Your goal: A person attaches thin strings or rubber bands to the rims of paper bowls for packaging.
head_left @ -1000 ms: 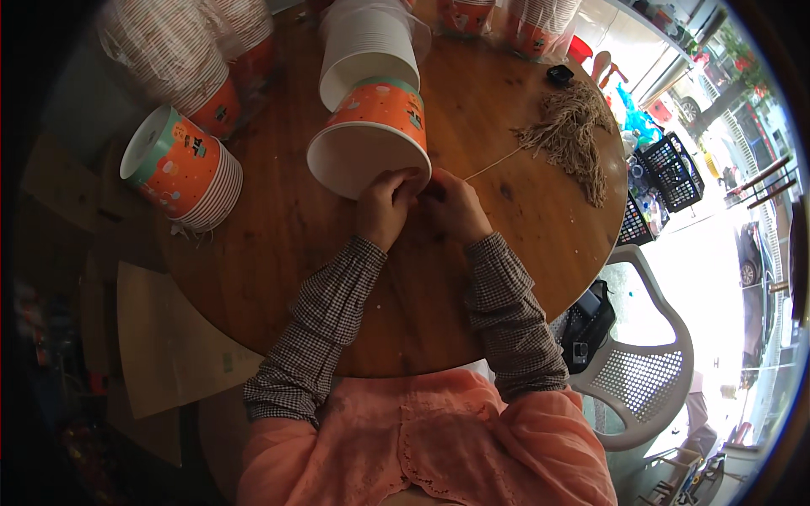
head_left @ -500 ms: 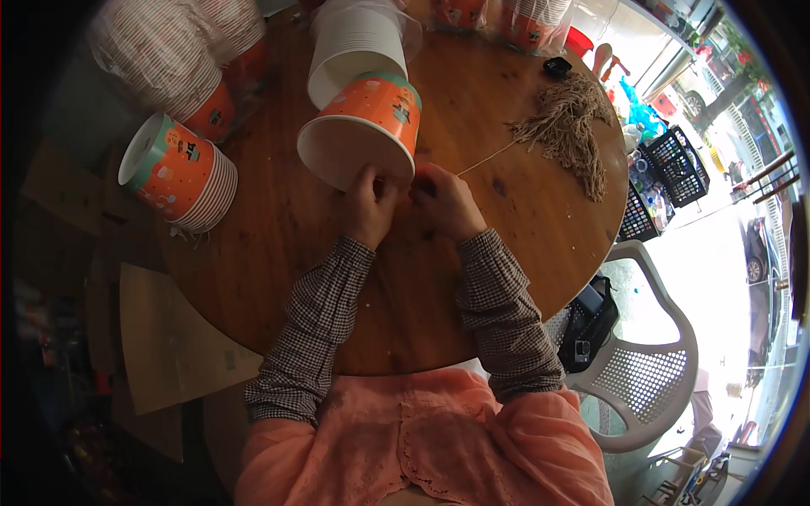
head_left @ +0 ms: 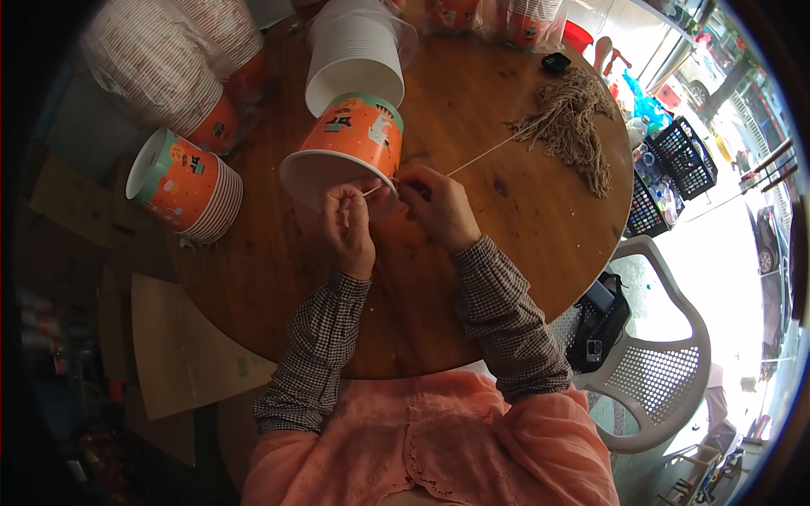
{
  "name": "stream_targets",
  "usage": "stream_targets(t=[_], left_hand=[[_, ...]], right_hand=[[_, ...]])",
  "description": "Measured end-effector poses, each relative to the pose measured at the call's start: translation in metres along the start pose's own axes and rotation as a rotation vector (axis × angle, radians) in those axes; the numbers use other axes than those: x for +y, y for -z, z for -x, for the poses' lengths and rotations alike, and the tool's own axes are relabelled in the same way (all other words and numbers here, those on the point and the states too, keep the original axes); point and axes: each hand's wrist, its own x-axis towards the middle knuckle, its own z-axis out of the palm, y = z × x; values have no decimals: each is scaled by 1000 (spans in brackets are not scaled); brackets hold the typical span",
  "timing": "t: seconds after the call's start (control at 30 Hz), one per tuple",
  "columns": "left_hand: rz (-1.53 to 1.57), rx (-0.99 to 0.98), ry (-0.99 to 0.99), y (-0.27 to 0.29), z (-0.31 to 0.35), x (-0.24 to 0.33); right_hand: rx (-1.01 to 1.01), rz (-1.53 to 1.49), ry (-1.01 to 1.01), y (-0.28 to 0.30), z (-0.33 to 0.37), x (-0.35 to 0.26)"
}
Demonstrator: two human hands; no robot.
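Note:
An orange paper bucket [head_left: 359,135] with a green band lies on its side, its white mouth tilted toward me. My left hand [head_left: 349,228] is at the mouth, thumb and fingers pinched on a short light string [head_left: 371,191] at the inside of the rim. Just outside the rim's right side, my right hand [head_left: 443,207] is closed on the string's longer part, its fingertips close to the bucket wall. From there the string stretches to a tangled bundle of beige strings [head_left: 574,126] on the right of the table.
Behind the bucket lies a stack of white-mouthed buckets [head_left: 354,76]. Nested orange buckets [head_left: 186,185] lie at the left, near plastic-wrapped stacks [head_left: 152,67]. A small black object [head_left: 555,63] sits beyond the string bundle. A white chair [head_left: 650,371] stands right of the round wooden table [head_left: 523,244].
The bucket has shifted slightly left and toward me. My left hand has moved left, and string now shows between its fingers and the rim. The string to the bundle shows more clearly.

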Motion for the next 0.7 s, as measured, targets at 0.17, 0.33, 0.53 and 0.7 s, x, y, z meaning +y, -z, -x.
stream_targets(t=[0.17,0.33,0.53,0.7], left_hand=[[-189,-137,-276,-6,4,4],[-259,-194,-248,-2,11,4],[-335,-120,-153,-1,-1,5],[-241,-139,-25,-7,-4,17]], right_hand=[[39,-167,4,4,2,-12],[-104,-153,125,5,6,-14],[-134,-281,84,-2,7,-16],[-38,-170,194,-5,8,-18]])
